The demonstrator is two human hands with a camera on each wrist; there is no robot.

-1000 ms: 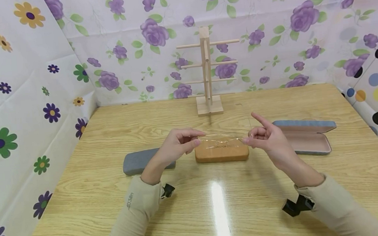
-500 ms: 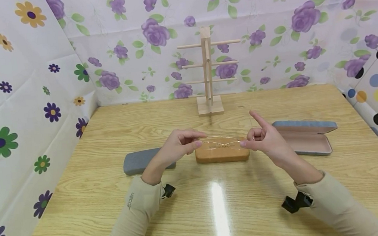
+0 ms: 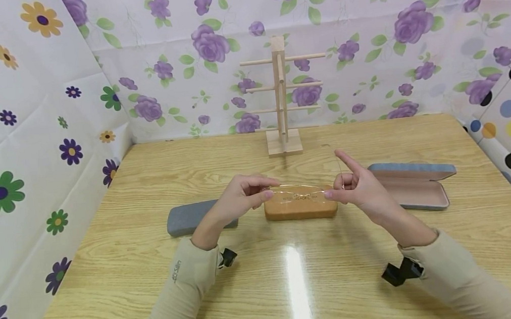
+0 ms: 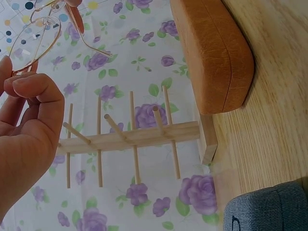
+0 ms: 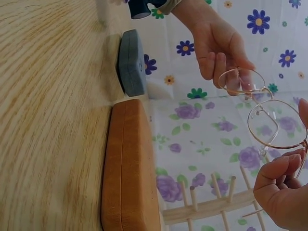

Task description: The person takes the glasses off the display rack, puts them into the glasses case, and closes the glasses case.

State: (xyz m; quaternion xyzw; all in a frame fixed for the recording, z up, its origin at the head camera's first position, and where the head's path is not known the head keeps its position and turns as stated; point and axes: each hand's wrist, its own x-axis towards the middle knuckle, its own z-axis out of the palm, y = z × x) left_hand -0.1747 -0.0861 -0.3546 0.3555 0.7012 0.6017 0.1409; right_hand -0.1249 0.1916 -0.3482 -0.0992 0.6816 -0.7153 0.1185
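A pair of thin gold-wire eyeglasses (image 3: 302, 195) is held up in front of and above a brown glasses case (image 3: 301, 211). My left hand (image 3: 242, 196) pinches its left end between thumb and fingers, and my right hand (image 3: 360, 186) pinches the right end, index finger stretched out. One temple (image 3: 299, 184) lies folded across behind the lenses. The other temple (image 3: 340, 167) reaches away past the right index finger, unfolded. In the right wrist view both round lenses (image 5: 276, 122) show, with the left hand (image 5: 221, 48) at the far rim.
A closed grey-blue case (image 3: 192, 218) lies partly behind the left forearm. At the right, a blue case (image 3: 418, 193) stands open with a pinkish lining. A wooden peg rack (image 3: 280, 96) stands at the back, before a flowered cloth (image 3: 212, 82).
The glasses have tilted, their lens fronts lower and more visible. The right hand has moved slightly left, and the unfolded temple has come into clearer view.
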